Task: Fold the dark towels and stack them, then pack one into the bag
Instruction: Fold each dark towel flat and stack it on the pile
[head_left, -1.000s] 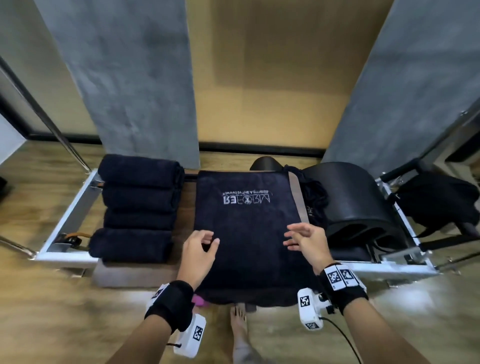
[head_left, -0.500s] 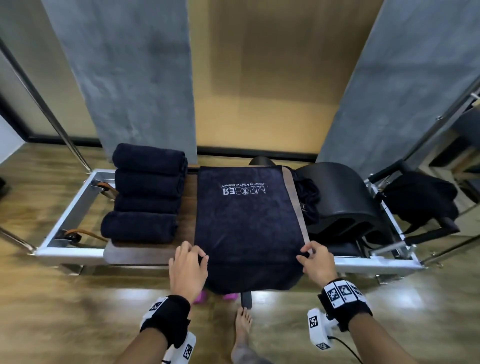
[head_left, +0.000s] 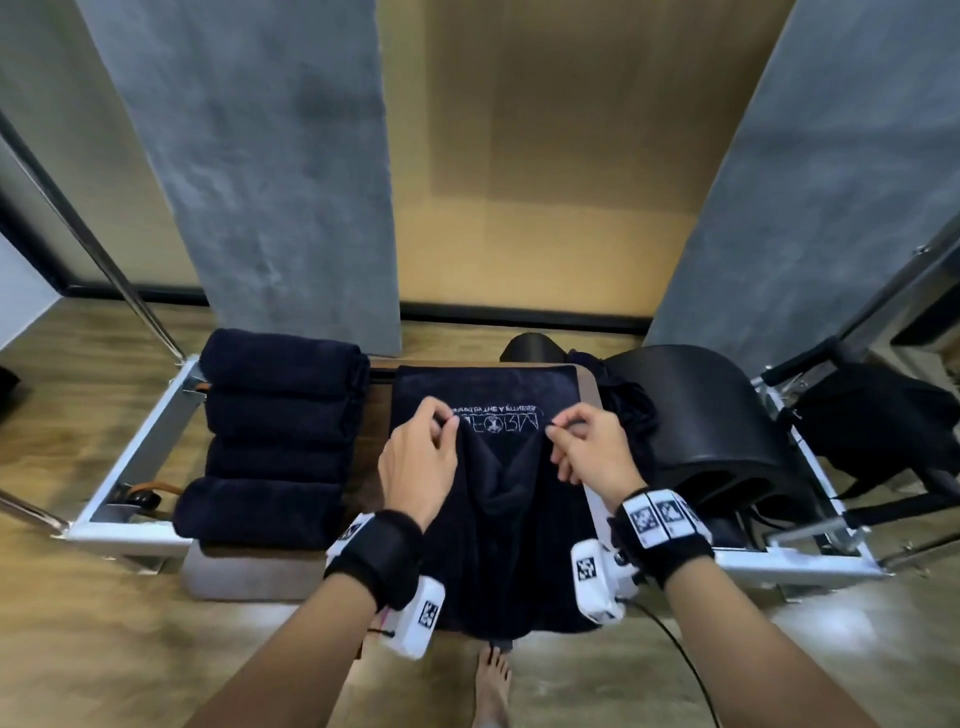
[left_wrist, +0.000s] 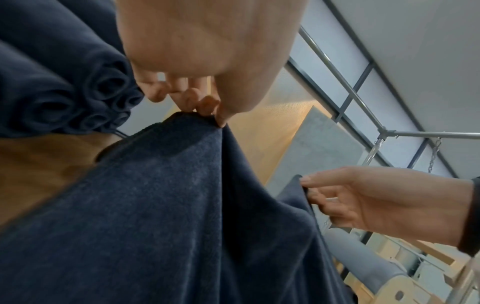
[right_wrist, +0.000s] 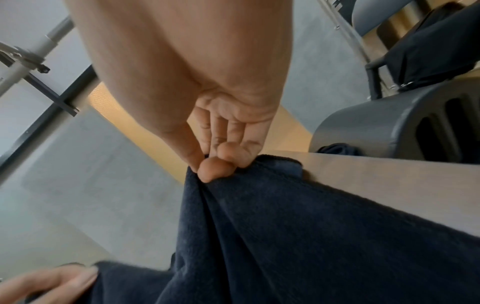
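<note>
Towel corners are up off the bench — my left hand and right hand each pinch one between thumb and fingertips.

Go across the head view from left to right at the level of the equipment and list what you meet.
Slanted metal pole → stack of rolled dark towels → left hand pinching the dark towel → right hand pinching it too → black arched barrel → black bag.
</note>
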